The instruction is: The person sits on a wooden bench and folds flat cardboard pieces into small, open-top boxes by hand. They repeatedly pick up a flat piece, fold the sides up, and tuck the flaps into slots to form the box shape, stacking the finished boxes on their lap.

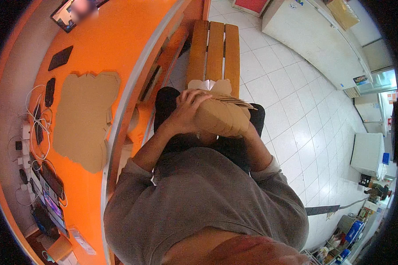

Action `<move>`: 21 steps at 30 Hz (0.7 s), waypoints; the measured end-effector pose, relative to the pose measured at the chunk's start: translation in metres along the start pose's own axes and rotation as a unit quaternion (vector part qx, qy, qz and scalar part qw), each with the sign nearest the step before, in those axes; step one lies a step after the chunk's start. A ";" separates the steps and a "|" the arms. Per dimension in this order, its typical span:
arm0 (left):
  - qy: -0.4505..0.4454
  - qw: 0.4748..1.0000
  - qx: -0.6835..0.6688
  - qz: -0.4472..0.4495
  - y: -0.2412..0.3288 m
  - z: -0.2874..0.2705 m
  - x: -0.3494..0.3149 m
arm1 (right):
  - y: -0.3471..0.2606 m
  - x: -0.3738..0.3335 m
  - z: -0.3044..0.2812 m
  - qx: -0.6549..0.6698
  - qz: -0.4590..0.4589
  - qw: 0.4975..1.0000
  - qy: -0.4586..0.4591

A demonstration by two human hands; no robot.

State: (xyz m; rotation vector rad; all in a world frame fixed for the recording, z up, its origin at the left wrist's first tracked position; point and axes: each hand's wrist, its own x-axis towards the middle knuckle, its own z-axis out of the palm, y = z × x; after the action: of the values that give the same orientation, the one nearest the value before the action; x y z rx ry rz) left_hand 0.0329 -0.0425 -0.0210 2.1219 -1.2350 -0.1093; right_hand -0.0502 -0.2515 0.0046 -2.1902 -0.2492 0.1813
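Note:
A fanned stack of brown cardboard pieces (221, 117) with rounded edges is held tilted above my lap. My left hand (188, 108) lies over the stack's left side, fingers bent across its top edge. My right hand (251, 134) goes in behind the stack at its lower right, holding it from below; its fingers are mostly hidden. Just beyond my hands, more cardboard with a rounded outline (224, 84) shows at the near end of the wooden bench (214, 48). A small white patch shows between its lobes.
On the orange counter (132, 26) at left lies a flat cardboard pile (82, 119). White cables (42, 128), phones and a dark tablet (61, 58) are near the wall. A screen (68, 15) stands at the far end. White tiled floor (287, 110) and a white chest freezer (314, 39) are at right.

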 end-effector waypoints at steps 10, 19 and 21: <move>0.338 0.918 -0.166 -0.125 -0.024 0.051 0.039 | 0.005 0.018 -0.022 0.204 0.008 0.926 0.318; 0.238 0.965 -0.053 -0.095 -0.057 0.046 0.059 | 0.089 0.157 -0.026 0.011 -0.012 0.876 0.482; 0.191 0.971 -0.062 -0.132 -0.073 0.052 0.037 | 0.137 0.178 -0.023 -0.038 0.038 0.882 0.468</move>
State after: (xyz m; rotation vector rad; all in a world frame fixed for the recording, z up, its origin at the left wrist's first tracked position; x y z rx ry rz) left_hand 0.0872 -0.0746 -0.0941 2.0647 -0.7039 0.1007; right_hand 0.1422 -0.3052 -0.1000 -2.1087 0.3844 -0.8494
